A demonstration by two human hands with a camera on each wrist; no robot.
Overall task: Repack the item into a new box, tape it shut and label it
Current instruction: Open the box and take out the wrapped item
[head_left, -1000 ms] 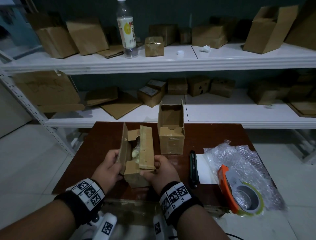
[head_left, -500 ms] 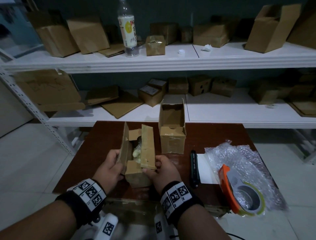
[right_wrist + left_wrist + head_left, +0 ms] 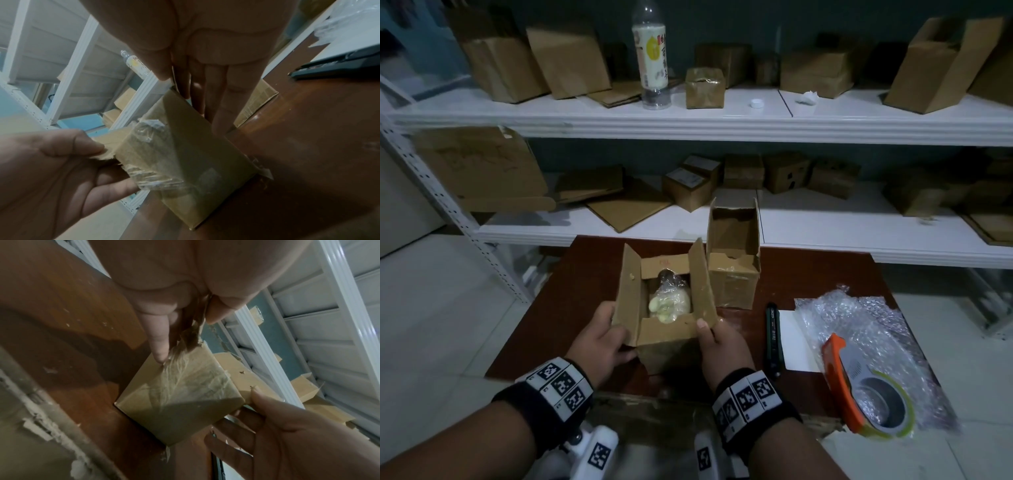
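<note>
A small cardboard box (image 3: 669, 346) stands on the brown table (image 3: 592, 274) in front of me with its top flaps spread. Inside lies the item (image 3: 670, 301), pale yellow with a dark top, wrapped in clear plastic. My left hand (image 3: 616, 325) pinches the left flap between thumb and fingers (image 3: 158, 340). My right hand (image 3: 703, 327) pinches the right flap (image 3: 173, 79). Wrinkled tape covers the box's side (image 3: 185, 379). A second, open cardboard box (image 3: 732, 263) stands just behind to the right.
To the right lie a black marker (image 3: 773, 329), a white label sheet (image 3: 796, 342), bubble wrap (image 3: 859, 325) and an orange tape dispenser (image 3: 866, 387). White shelves (image 3: 722, 120) behind the table hold several cardboard boxes and a plastic bottle (image 3: 652, 58).
Both hands have pulled the two side flaps apart. The box now stands open toward me and the wrapped item inside shows fully.
</note>
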